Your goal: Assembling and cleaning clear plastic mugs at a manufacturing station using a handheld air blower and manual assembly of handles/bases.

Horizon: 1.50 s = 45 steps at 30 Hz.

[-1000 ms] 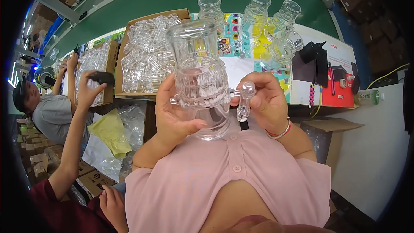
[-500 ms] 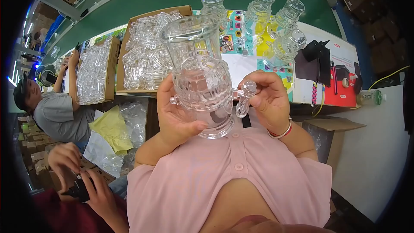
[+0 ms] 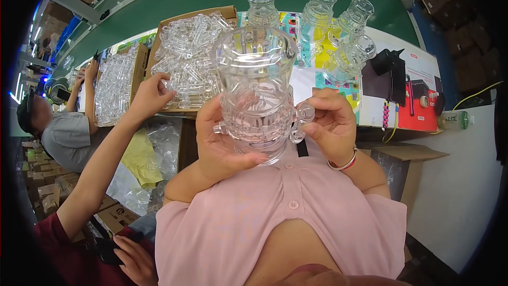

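Note:
A clear, waisted jar [image 3: 256, 69] with a flared open rim is held up before my chest. Cupped round its lower left side and base is my left hand [image 3: 214, 145], beside a short clear stub [image 3: 218, 128] that sticks out of the wall. On the opposite side, my right hand [image 3: 336, 124] pinches a small clear handle piece [image 3: 298, 133] with a rounded knob, which sits against the jar. Whether the handle piece is fixed to the jar I cannot tell. Beyond it, several similar clear jars [image 3: 352, 55] stand on the table.
Two cardboard boxes [image 3: 233, 13] hold heaps of clear parts at the back left. A co-worker's hand [image 3: 153, 95] reaches over the nearer heap; another person [image 3: 74, 135] works at the far left. Black tools [image 3: 390, 66] and a tape roll [image 3: 424, 101] lie on the right.
The jar has shifted slightly right, its rim tipping so more of the inside shows. The co-worker's hand has moved up from the lower left to the box of clear parts.

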Available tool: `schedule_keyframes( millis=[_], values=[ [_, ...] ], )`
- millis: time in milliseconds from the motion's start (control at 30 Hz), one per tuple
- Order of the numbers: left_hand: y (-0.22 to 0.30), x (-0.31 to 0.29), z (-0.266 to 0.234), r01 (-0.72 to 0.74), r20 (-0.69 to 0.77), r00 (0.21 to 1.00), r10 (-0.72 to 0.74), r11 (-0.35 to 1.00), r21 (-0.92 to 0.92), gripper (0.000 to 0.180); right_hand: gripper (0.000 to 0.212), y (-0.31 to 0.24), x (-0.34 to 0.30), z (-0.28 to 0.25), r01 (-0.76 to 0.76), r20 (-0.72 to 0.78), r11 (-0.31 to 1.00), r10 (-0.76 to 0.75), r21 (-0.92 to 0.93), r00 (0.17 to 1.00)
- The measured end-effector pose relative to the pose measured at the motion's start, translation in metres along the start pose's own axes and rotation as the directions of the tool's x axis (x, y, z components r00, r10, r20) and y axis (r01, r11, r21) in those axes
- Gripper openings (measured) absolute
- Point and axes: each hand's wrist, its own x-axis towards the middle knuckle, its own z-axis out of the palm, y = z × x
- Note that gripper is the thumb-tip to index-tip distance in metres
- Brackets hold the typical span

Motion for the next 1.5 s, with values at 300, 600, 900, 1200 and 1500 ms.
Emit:
schedule_keyframes(
  millis=[300,600,900,1200,1500],
  values=[
    [0.001,0.021,0.011,0.386,0.029,0.916,-0.401,0.859,-0.337,0.099,0.047,-0.02,0.013,-0.012,0.029,0.144,0.95,0.017,-0.311,0.989],
    [0.005,0.025,0.022,-0.281,0.705,0.703,0.095,0.948,0.152,0.076,0.066,-0.04,0.011,-0.011,0.15,0.616,0.986,-0.072,-0.076,0.785],
    [-0.005,0.005,0.031,-0.315,0.648,0.74,0.181,0.944,0.095,0.072,0.058,-0.028,-0.021,-0.002,0.123,0.48,0.992,-0.117,0.018,0.87],
    [-0.035,0.033,0.019,0.489,0.101,0.866,-0.49,0.785,-0.381,0.089,0.049,-0.005,0.069,-0.005,-0.654,-0.063,0.699,0.696,0.29,0.715],
    [-0.017,0.016,-0.008,0.393,0.153,0.919,-0.365,0.887,-0.242,0.106,0.036,-0.033,0.046,-0.003,0.016,0.292,0.843,0.168,-0.538,0.942]
  ],
)
